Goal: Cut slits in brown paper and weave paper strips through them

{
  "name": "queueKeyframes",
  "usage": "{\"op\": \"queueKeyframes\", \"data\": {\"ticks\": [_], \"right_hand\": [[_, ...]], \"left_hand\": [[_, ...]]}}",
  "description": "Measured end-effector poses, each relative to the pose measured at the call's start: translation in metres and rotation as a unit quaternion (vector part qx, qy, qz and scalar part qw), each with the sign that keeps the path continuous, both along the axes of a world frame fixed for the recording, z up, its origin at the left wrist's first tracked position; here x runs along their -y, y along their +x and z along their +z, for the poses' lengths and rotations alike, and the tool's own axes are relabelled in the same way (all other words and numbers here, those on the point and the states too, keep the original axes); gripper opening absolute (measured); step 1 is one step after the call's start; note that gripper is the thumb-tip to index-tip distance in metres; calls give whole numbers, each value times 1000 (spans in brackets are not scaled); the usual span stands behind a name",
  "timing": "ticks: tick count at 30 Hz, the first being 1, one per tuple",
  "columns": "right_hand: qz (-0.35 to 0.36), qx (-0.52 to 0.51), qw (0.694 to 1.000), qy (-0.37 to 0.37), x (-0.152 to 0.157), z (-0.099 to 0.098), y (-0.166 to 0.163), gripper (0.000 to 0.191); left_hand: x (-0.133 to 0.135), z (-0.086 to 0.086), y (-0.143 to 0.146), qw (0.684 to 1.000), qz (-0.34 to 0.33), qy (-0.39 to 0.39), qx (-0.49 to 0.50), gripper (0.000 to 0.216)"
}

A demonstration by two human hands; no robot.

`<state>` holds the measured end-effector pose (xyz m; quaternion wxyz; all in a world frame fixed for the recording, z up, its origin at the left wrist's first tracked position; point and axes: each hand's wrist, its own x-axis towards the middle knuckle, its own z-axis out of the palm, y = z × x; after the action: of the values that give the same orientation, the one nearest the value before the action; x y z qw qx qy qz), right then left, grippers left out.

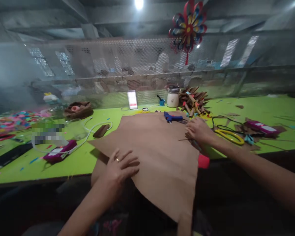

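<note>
Purple case (pixel 60 151) lies far L on green table (pixel 260 108). L hand (pixel 120 167) lies flat, fingers spread, on brown paper sheet (pixel 157 147), which sits mid-table w/ its near edge hanging over. Blue glue gun (pixel 173 117) lies at sheet's far edge. R hand (pixel 199 131) rests on sheet's R edge, fingers bent; can't tell if it grips anything. Yellow scissors (pixel 229 136) lie near, further R.

Yellow scissors (pixel 229 136) on green table (pixel 265 109); white jar (pixel 172 97) at back; pinwheel (pixel 188 28) overhead
</note>
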<state>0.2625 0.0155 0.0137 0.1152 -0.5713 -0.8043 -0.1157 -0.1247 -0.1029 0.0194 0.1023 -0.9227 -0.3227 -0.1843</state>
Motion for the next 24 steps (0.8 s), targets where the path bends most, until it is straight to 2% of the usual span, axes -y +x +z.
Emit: {"op": "queueKeyframes", "data": {"ticks": [2,4,8,11,14,17,20,24], "right_hand": [[93,-54,993,-52,19,0,-17,30],[137,-87,981,-104,34,-1,-32,31],[115,-183,966,-143,49,-6,-53,36],[91,-276,936,-198,55,-7,-62,38],[89,-355,893,-261,62,-3,-68,48],[69,-468,823,-314,73,2,-71,55],[59,-545,760,-350,88,6,-68,50],[58,-607,722,-326,109,5,-56,61]], "left_hand": [[4,-13,-14,998,41,2,38,35],[8,-21,-25,993,80,8,86,36],[10,-27,-35,979,109,31,166,38],[6,-26,-33,973,124,43,192,31],[4,-25,-25,966,126,54,221,16],[6,-27,-15,957,105,72,262,10],[9,-28,-9,949,83,85,291,13],[-2,-20,-12,950,70,100,289,18]]}}
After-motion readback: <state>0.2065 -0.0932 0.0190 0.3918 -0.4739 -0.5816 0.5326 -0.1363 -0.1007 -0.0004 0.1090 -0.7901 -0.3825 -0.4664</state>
